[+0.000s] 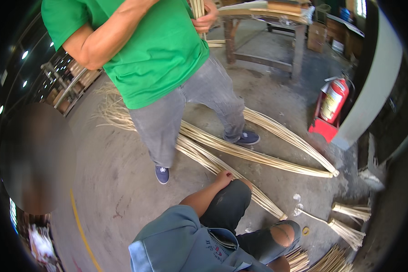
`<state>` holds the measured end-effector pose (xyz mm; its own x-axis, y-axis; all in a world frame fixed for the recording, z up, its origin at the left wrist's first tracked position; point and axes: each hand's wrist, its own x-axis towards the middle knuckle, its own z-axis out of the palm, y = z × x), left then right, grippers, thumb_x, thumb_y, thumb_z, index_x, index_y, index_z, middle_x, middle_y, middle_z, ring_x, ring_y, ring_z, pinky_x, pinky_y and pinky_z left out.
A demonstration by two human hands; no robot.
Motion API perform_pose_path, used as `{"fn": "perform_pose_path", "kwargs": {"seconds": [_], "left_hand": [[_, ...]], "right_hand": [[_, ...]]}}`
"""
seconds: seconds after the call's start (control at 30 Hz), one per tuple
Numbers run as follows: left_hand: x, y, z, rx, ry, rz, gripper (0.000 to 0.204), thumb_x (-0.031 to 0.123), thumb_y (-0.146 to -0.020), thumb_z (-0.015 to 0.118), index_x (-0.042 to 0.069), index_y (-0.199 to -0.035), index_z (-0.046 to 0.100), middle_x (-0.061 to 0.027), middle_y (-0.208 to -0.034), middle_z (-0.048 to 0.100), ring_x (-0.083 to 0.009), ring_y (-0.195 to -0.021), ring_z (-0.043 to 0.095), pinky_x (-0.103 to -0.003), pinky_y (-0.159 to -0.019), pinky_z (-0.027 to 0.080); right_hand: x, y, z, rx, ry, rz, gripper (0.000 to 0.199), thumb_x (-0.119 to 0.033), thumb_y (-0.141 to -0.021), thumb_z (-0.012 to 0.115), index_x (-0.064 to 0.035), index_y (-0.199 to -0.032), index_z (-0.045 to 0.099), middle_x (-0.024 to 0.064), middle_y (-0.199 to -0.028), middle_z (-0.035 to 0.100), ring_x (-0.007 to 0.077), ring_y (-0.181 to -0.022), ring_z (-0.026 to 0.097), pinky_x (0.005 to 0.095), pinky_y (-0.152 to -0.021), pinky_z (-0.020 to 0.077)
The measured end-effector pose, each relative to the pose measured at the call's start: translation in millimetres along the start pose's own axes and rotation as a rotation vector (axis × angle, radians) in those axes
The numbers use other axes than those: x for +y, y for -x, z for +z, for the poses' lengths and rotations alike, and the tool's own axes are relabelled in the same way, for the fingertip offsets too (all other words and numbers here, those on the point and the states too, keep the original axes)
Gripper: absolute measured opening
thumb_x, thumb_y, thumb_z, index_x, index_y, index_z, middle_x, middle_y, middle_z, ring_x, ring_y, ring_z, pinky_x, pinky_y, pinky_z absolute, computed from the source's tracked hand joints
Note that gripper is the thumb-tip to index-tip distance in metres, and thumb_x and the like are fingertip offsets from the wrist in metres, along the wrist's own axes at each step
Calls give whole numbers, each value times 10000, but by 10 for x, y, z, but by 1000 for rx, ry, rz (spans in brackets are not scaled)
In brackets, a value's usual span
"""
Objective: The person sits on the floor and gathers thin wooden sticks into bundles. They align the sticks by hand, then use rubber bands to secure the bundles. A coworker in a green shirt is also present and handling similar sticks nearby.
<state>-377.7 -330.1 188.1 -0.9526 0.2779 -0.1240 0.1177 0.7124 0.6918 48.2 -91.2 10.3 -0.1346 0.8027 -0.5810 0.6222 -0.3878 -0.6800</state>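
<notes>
My left hand (223, 177) lies beside my raised knee, at the edge of a long bundle of thin pale canes (254, 195). Its fingers are curled inward; what they hold, if anything, is too small to make out. The bundle slants across the floor, its tied end (283, 217) just past my knees. Only a bit of my right arm shows at the lower edge, and that hand is out of view. Two more long bundles, a middle one (258, 156) and a farther one (294, 136), come together at the right, with loose frayed ends (115, 111) behind at the left.
A person in a green shirt (154, 59) stands astride the bundles, holding canes (198, 13). Short cane bundles (347, 232) and a tape roll (306, 231) lie at the right. A fire extinguisher (334, 100) stands by a pillar (371, 95); a workbench (263, 59) is behind.
</notes>
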Motion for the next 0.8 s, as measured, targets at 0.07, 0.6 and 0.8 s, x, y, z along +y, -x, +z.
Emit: {"fn": "perform_pose_path", "kwargs": {"seconds": [0.07,0.6,0.8], "left_hand": [[-39,66,-207,-3,123,-169,251,299,-861,689,75,-923,782,-160,-890,752,-333,-849,726,-430,-781,559],[-1092,652,-798,-529,-507,-442,602,581,-917,525,94,-1203,733,-168,-1289,687,-323,-1213,648,-382,-1004,493],[-1079,591,-726,-579,-560,-426,597,581,-920,516,104,-1209,731,-163,-1295,684,-327,-1222,641,-386,-1006,491]], "right_hand": [[-156,-67,-62,8,115,-84,413,-410,-869,752,-32,-1016,673,118,-860,693,268,-809,687,439,-668,549],[-1220,-502,837,-240,1001,-1153,456,-410,-821,792,-66,-1087,654,110,-1022,693,283,-1006,674,464,-783,551],[-1352,-758,1218,-365,1261,-933,552,-407,-761,830,-114,-1170,605,93,-1202,623,292,-1187,588,474,-888,525]]}}
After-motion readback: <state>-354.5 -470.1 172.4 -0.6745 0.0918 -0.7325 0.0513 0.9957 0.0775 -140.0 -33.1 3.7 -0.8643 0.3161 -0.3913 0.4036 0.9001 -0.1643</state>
